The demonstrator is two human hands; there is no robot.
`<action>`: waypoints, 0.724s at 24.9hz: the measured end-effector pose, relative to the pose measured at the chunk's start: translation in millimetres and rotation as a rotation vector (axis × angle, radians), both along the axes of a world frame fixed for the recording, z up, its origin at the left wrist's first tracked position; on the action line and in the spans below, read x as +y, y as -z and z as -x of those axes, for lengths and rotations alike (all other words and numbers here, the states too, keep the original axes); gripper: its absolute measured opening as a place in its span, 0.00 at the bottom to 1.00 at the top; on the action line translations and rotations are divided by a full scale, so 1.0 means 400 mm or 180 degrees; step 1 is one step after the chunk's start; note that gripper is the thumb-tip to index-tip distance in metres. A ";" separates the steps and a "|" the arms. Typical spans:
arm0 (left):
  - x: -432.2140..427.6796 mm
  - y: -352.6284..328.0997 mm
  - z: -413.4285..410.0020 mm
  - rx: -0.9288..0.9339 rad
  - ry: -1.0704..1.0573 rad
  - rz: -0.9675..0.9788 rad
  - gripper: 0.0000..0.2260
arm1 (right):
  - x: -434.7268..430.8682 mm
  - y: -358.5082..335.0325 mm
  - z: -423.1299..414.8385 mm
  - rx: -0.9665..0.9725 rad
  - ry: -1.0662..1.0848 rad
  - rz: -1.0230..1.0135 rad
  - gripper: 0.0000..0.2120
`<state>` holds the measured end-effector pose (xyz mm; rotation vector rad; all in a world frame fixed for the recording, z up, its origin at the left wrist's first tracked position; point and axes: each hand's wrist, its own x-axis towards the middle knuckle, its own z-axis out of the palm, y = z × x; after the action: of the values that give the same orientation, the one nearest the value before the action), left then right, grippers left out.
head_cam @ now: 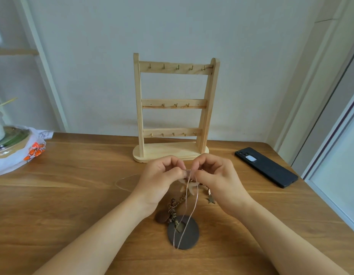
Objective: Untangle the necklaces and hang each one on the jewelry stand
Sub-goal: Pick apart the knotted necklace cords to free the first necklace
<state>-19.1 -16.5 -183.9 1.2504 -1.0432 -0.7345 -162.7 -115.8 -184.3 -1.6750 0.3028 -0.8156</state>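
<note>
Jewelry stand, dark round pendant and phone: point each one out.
Jewelry stand (169, 103): head view, bare wood of the middle rail.
Dark round pendant (192, 234): head view, right half of the disc face.
Phone (266, 167): head view, middle of its back.

Looks like a room in a home. Told by a wood-grain table (73, 195) set against a plain pale wall (88, 56), a small wooden jewelry stand (174, 104), a dark phone (266, 167) lying flat, a plastic bag (13, 164) around a food bowl (11, 144), and a white door frame (315, 92).
</note>
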 end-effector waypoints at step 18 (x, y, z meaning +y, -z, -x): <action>0.004 -0.010 -0.039 -0.0855 -0.0645 0.0338 0.04 | -0.032 -0.012 0.015 0.0190 0.0265 0.0369 0.04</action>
<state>-3.4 -14.8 -180.0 1.3635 -1.1360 -0.3574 -168.6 -128.5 -179.7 -1.8074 0.3748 -0.8596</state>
